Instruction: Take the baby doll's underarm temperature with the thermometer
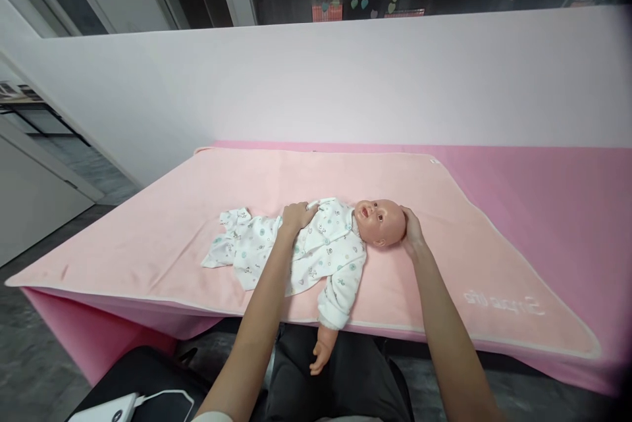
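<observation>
A baby doll (380, 223) lies on its back across a pink mat, head to the right and legs to the left. It wears a white printed outfit (320, 247); the flat trouser legs reach toward the left. One doll arm hangs over the mat's front edge, its small hand (323, 349) bare. My left hand (297, 216) holds the doll at its waist, fingers bent over the far side of the clothing. Around the crown of the doll's head curves my right hand (412, 232), cupping it; some of its fingers are hidden behind the head.
The pink mat (162, 211) covers much of a table with a darker pink cloth (567, 211). A white wall (345, 86) stands behind, with dark glass above. At the lower left, a white device (106, 409) with a cable rests on something black.
</observation>
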Tool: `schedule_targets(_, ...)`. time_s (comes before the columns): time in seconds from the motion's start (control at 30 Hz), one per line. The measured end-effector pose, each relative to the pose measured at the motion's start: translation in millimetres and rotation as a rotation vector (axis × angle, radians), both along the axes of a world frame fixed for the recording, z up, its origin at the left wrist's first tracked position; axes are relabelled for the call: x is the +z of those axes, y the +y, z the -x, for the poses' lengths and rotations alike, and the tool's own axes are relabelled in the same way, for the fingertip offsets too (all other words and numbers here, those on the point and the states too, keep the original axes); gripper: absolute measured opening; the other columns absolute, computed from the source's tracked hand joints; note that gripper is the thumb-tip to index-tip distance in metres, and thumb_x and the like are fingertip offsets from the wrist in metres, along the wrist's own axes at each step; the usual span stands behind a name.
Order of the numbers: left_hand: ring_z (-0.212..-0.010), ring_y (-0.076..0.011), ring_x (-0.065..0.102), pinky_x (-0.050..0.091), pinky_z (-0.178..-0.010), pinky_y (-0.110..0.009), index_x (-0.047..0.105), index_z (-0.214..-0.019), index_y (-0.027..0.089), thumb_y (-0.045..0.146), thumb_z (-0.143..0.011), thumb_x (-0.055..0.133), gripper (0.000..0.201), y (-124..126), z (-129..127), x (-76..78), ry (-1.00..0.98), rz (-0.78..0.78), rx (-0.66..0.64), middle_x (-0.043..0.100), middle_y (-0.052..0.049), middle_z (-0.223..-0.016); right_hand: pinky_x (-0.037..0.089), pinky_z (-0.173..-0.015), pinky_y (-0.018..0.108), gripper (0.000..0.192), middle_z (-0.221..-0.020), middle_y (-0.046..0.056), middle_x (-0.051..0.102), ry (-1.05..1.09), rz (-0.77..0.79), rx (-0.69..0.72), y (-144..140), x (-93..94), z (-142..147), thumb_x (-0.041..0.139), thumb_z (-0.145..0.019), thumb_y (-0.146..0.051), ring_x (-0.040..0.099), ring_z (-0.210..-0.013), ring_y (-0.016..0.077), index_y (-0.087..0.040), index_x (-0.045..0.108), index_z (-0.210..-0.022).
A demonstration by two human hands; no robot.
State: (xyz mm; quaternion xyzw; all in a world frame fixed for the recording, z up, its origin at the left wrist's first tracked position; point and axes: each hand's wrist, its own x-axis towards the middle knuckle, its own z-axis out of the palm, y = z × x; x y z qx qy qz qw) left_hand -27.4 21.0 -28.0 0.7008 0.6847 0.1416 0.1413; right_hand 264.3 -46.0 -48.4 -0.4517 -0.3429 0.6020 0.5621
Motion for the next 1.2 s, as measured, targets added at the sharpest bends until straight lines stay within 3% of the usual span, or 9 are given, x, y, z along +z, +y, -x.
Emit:
schedule_targets(0.07, -0.096, -0.0331, 0.059, 0.037, -0.084, -0.037, 0.066, -0.081, 0.017, 0.062, -0.080, 0.040, 0.051, -1, 0, 0.3, 0.020, 0.000, -0.005, 0.068, -0.016, -0.095, 0.054, -0.075, 0.038, 0.041, -0.096, 0.011, 0.070, -0.041, 0.006, -0.091, 5, -8.7, -7, 0.050, -0.073, -0.045, 0.065, -0.087, 0.0246, -0.014, 0.065, -0.095)
schedule_targets(0.2, -0.094, -0.0324, 0.060, 0.039, -0.079, -0.035, 0.065, -0.085, 0.016, 0.061, -0.082, 0.036, 0.053, -3, 0, 0.0, 0.023, 0.010, -0.011, 0.067, -0.017, -0.096, 0.052, -0.062, 0.033, 0.031, -0.066, 0.004, 0.065, -0.189, 0.005, -0.462, 16, -20.7, -16, 0.056, -0.065, -0.037, 0.062, -0.062, 0.0180, -0.014, 0.063, -0.085)
schedule_targets(0.27, -0.093, -0.0328, 0.060, 0.040, -0.077, -0.035, 0.064, -0.087, 0.016, 0.061, -0.083, 0.034, 0.053, -3, 0, -0.4, 0.015, 0.013, -0.016, 0.067, -0.017, -0.097, 0.051, -0.062, 0.031, 0.031, -0.068, 0.004, 0.064, -0.269, -0.059, -0.565, 17, -19.7, -14, 0.052, -0.068, -0.038, 0.061, -0.064, 0.0168, -0.014, 0.061, -0.087)
schedule_targets(0.37, -0.094, -0.0333, 0.060, 0.040, -0.076, -0.035, 0.063, -0.090, 0.017, 0.061, -0.083, 0.032, 0.054, -4, 1, -0.8, 0.004, 0.014, -0.019, 0.066, -0.018, -0.098, 0.050, -0.073, 0.031, 0.038, -0.089, 0.010, 0.067, -0.454, -0.246, -0.646, 13, -13.0, -3, 0.043, -0.077, -0.043, 0.061, -0.084, 0.0191, -0.014, 0.061, -0.093)
schedule_targets(0.5, -0.094, -0.0331, 0.060, 0.041, -0.075, -0.035, 0.062, -0.089, 0.017, 0.062, -0.083, 0.032, 0.054, -5, 1, -0.4, 0.003, 0.014, -0.018, 0.066, -0.017, -0.098, 0.044, -0.091, 0.034, 0.042, -0.108, 0.012, 0.064, -0.644, -0.448, -0.629, 0, -8.5, 9, 0.042, -0.080, -0.046, 0.057, -0.103, 0.0213, -0.015, 0.062, -0.099)
schedule_targets(0.63, -0.094, -0.0322, 0.060, 0.042, -0.076, -0.036, 0.061, -0.091, 0.018, 0.063, -0.083, 0.029, 0.055, -5, 1, 0.0, 0.019, 0.020, -0.013, 0.066, -0.016, -0.099, 0.044, -0.094, 0.039, 0.042, -0.112, 0.012, 0.063, -1.006, -0.732, -0.585, -6, -13.2, 6, 0.037, -0.086, -0.041, 0.056, -0.107, 0.0225, -0.016, 0.059, -0.110)
schedule_targets(0.77, -0.093, -0.0311, 0.060, 0.043, -0.074, -0.035, 0.060, -0.091, 0.019, 0.063, -0.083, 0.028, 0.055, -5, 0, 0.5, 0.045, 0.037, -0.003, 0.067, -0.014, -0.098, 0.044, -0.096, 0.043, 0.046, -0.123, 0.013, 0.057, -1.177, -0.933, -0.556, -6, -16.4, 3, 0.043, -0.085, -0.039, 0.053, -0.115, 0.0255, -0.016, 0.050, -0.124)
schedule_targets(0.93, -0.095, -0.0299, 0.060, 0.044, -0.075, -0.035, 0.060, -0.093, 0.019, 0.062, -0.084, 0.027, 0.055, -6, -1, 2.0, 0.072, 0.043, -0.003, 0.067, -0.012, -0.101, 0.046, -0.094, 0.045, 0.044, -0.122, 0.012, 0.058, -1.194, -0.961, -0.565, -5, -19.9, 4, 0.041, -0.086, -0.037, 0.053, -0.114, 0.0267, -0.018, 0.048, -0.126)
schedule_targets(1.2, -0.100, -0.0277, 0.060, 0.044, -0.079, -0.033, 0.059, -0.100, 0.019, 0.062, -0.085, 0.025, 0.057, -9, -1, 4.6, 0.086, 0.044, -0.007, 0.066, -0.012, -0.105, 0.044, -0.098, 0.048, 0.043, -0.121, 0.010, 0.059, -0.993, -0.880, -0.620, -4, -27.0, 9, 0.030, -0.091, -0.037, 0.053, -0.115, 0.0260, -0.020, 0.055, -0.121)
